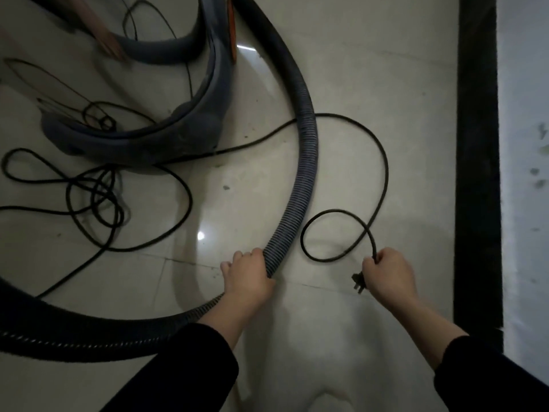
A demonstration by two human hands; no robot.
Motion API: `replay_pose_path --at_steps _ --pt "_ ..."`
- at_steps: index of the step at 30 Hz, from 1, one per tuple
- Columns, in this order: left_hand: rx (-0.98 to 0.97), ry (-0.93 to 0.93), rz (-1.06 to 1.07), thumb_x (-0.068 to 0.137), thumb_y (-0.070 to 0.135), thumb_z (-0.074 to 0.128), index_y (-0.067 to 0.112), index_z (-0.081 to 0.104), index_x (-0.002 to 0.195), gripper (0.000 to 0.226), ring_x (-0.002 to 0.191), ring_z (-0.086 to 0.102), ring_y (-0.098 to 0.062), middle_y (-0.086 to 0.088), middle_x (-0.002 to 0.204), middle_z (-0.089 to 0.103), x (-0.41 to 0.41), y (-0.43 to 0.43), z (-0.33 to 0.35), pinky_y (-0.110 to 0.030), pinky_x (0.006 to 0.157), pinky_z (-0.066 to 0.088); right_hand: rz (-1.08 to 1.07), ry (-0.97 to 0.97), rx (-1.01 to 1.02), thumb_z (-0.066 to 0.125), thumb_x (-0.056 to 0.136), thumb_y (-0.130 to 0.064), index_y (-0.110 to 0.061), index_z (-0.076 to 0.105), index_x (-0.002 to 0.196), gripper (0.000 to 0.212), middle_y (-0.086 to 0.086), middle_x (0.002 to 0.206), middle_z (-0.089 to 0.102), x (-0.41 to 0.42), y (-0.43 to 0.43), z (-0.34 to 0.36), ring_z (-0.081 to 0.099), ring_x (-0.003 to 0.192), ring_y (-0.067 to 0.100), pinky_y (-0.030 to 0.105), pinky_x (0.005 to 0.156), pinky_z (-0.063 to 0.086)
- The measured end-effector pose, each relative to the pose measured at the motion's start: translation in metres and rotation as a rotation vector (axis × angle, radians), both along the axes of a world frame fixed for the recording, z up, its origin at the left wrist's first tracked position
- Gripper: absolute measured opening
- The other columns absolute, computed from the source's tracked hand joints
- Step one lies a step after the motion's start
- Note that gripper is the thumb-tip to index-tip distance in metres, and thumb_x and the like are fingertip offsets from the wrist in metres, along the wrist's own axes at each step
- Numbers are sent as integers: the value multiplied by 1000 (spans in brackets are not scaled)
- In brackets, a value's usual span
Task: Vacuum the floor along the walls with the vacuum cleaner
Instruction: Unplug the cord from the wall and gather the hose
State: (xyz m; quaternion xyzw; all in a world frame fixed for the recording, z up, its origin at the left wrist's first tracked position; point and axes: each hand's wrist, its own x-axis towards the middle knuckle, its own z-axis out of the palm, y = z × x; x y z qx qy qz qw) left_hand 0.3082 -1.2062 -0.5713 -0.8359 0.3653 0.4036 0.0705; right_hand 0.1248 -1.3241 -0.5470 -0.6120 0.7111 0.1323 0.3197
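left hand (249,278) gripping hose (306,144), right hand (386,272) clenching cord (383,162), vacuum body (190,126) cropped

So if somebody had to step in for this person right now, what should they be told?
Left hand: grips the ribbed hose.
Right hand: holds the power cord just behind its plug, which is not in any socket.
Vacuum cleaner body: on the floor ahead to the left, with loose cord loops beside it.
Wall with dark skirting: on the right.
Done: cord laid out.
Left: plug in, then vacuum along the walls.
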Motion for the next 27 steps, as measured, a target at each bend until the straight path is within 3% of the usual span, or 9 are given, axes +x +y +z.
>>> replay_pose_path --at_steps 4,10,12,14,16,18,21,24,27 --pt "-102 -48 -23 88 29 57 21 49 109 24 107 47 -22 0 107 61 5 2 17 -37 91 29 239 103 212 48 88 -12 -8 55 91 8 16 98 69 3 33 1 64 96 34 30 73 44" --pt "-264 116 -168 95 7 47 18 42 143 49 125 40 -22 -4 137 49 -6 46 44 -34 100 37 443 -202 472 46 99 -18 -18 66 119 28 1 87 60 40 101 16 62 92 22 34 88 51" --pt "-258 284 -102 93 1 45 17 40 147 57 131 40 -21 -5 142 47 -12 83 53 -35 106 37 386 -269 482 45 100 -15 -16 69 114 28 1 79 59 44 121 22 61 86 23 36 82 52" --pt "-204 365 -71 91 0 46 19 30 152 66 139 32 -18 -1 152 38 -16 123 60 -33 112 31 350 -321 503 45 100 -13 -14 70 111 28 0 76 60 44 137 30 61 80 18 25 71 51" --pt "-184 301 -112 94 9 48 23 27 153 64 138 32 -17 4 154 34 -16 154 66 -32 111 31 339 -359 585 45 101 -12 -12 70 110 27 1 78 59 45 153 48 57 76 11 15 60 46" --pt "-215 235 -108 100 22 46 26 45 144 44 126 43 -19 4 138 49 -12 171 73 -31 100 37 382 -364 638 47 100 -13 -7 71 105 26 6 76 56 47 164 69 52 73 13 14 56 43" --pt "-143 243 -56 102 28 44 23 64 123 29 110 56 -22 -3 113 62 2 187 83 -34 87 44 545 -294 495 56 96 -20 -8 72 100 20 7 78 64 63 174 98 57 71 15 27 69 49" --pt "2 195 -155 102 29 42 18 60 121 28 108 60 -28 -7 114 59 30 208 102 -34 84 45 534 -256 303 61 91 -24 -15 66 118 29 2 108 66 102 179 125 63 97 18 30 88 49" --pt "95 121 -274 103 21 39 17 56 121 25 106 59 -30 -8 120 50 78 239 127 -36 85 45 561 -261 318 60 90 -20 -15 68 102 15 2 98 66 150 191 150 62 95 20 30 84 48"
